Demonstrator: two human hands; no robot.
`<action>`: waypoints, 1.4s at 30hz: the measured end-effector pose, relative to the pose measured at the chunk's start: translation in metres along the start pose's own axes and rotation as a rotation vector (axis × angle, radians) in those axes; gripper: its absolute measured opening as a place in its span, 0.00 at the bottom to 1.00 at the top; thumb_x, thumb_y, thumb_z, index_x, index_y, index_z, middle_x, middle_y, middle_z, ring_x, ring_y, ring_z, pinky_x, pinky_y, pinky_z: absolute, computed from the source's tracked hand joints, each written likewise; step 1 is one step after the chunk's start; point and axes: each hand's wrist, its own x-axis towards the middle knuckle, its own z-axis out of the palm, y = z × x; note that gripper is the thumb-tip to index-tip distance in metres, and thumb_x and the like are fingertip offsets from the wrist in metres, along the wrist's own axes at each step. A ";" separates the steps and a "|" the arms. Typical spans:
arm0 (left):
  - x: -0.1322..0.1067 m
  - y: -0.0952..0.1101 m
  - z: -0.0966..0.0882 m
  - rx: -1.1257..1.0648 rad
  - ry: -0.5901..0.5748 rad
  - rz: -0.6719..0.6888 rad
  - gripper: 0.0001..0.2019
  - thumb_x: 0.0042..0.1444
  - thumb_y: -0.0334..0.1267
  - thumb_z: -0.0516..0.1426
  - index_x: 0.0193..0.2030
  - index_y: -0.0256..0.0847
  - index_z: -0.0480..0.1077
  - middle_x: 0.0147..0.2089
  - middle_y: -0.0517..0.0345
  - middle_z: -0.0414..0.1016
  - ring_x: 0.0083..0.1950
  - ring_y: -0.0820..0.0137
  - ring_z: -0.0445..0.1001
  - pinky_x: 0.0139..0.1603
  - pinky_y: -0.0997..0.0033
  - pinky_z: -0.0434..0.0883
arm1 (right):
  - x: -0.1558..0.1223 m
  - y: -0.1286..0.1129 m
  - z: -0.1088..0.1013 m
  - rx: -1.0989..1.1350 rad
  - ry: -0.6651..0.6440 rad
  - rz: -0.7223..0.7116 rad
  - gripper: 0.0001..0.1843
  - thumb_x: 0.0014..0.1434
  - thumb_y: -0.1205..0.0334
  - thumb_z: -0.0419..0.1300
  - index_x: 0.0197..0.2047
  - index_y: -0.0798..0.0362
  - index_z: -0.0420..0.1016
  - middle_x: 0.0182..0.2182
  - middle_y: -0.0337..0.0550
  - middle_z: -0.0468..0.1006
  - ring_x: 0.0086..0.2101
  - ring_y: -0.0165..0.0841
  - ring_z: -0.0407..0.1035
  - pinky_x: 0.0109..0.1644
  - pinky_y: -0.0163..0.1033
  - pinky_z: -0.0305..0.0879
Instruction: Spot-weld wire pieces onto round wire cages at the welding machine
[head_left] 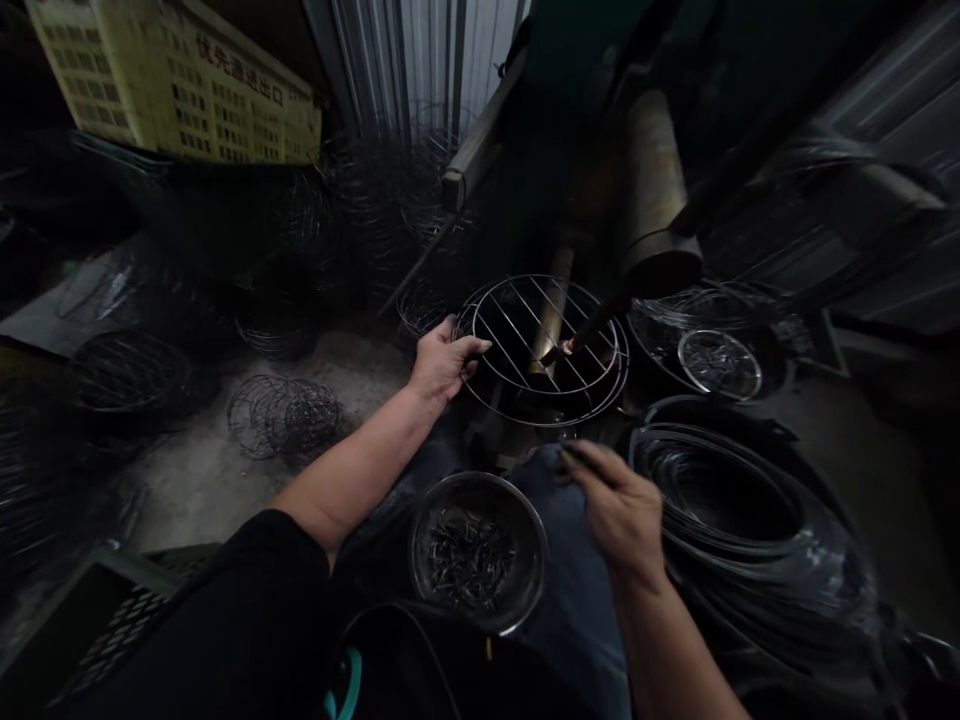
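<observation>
My left hand (442, 360) grips the left rim of a round wire rack (544, 345) with parallel bars, held under the tip of a machine's electrode (589, 335). My right hand (619, 505) hovers below the rack with its fingers pinched together on something small that I cannot make out. Just left of that hand sits a round metal bowl (480, 550) filled with several short metal pins, resting near my lap.
A stack of large wire rings (742, 510) lies at the right. Another bowl (720, 362) sits behind it. Finished wire racks (281, 415) and baskets pile on the floor at left and back. A green crate (97, 620) is at lower left.
</observation>
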 end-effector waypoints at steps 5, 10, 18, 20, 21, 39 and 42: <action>-0.005 0.003 -0.002 0.001 -0.021 0.029 0.20 0.31 0.28 0.65 0.34 0.40 0.66 0.28 0.69 0.63 0.26 0.82 0.64 0.23 0.80 0.58 | 0.040 -0.009 0.014 0.142 0.081 -0.027 0.09 0.47 0.58 0.72 0.32 0.51 0.84 0.30 0.40 0.79 0.26 0.30 0.74 0.29 0.36 0.72; -0.010 0.010 -0.006 -0.013 -0.004 0.094 0.20 0.30 0.30 0.66 0.33 0.39 0.66 0.32 0.67 0.64 0.28 0.82 0.65 0.23 0.80 0.60 | 0.045 -0.007 0.025 0.072 0.076 0.065 0.12 0.43 0.56 0.73 0.30 0.53 0.84 0.25 0.39 0.79 0.24 0.30 0.71 0.28 0.36 0.70; 0.001 0.010 -0.009 0.019 -0.040 0.062 0.19 0.31 0.29 0.65 0.34 0.39 0.67 0.29 0.68 0.64 0.26 0.80 0.65 0.21 0.80 0.60 | 0.044 -0.017 0.038 0.138 0.204 0.137 0.16 0.41 0.54 0.73 0.31 0.56 0.82 0.22 0.40 0.79 0.20 0.32 0.72 0.26 0.37 0.71; 0.005 0.012 -0.008 0.022 -0.034 0.035 0.19 0.30 0.29 0.65 0.33 0.39 0.67 0.27 0.68 0.64 0.26 0.80 0.64 0.21 0.80 0.60 | 0.045 -0.014 0.041 0.155 0.207 0.122 0.16 0.42 0.54 0.73 0.32 0.56 0.82 0.22 0.39 0.79 0.20 0.32 0.72 0.26 0.37 0.72; 0.006 0.014 -0.008 0.024 -0.033 0.032 0.19 0.30 0.28 0.65 0.33 0.39 0.67 0.27 0.68 0.64 0.25 0.80 0.64 0.21 0.80 0.59 | 0.045 -0.011 0.042 0.160 0.207 0.120 0.16 0.42 0.54 0.73 0.32 0.56 0.82 0.22 0.39 0.79 0.21 0.32 0.72 0.26 0.37 0.72; 0.025 0.030 0.014 0.043 -0.028 -0.023 0.31 0.31 0.23 0.63 0.48 0.36 0.69 0.28 0.66 0.69 0.25 0.79 0.66 0.22 0.77 0.57 | 0.062 -0.006 0.041 0.221 0.258 0.092 0.14 0.42 0.56 0.73 0.31 0.56 0.82 0.21 0.38 0.78 0.20 0.31 0.72 0.24 0.35 0.70; 0.029 0.031 0.015 0.041 -0.023 -0.031 0.32 0.31 0.24 0.63 0.50 0.36 0.68 0.28 0.66 0.69 0.25 0.78 0.67 0.23 0.77 0.58 | 0.065 -0.006 0.043 0.218 0.269 0.082 0.14 0.42 0.57 0.73 0.31 0.56 0.82 0.21 0.38 0.78 0.20 0.30 0.71 0.24 0.35 0.70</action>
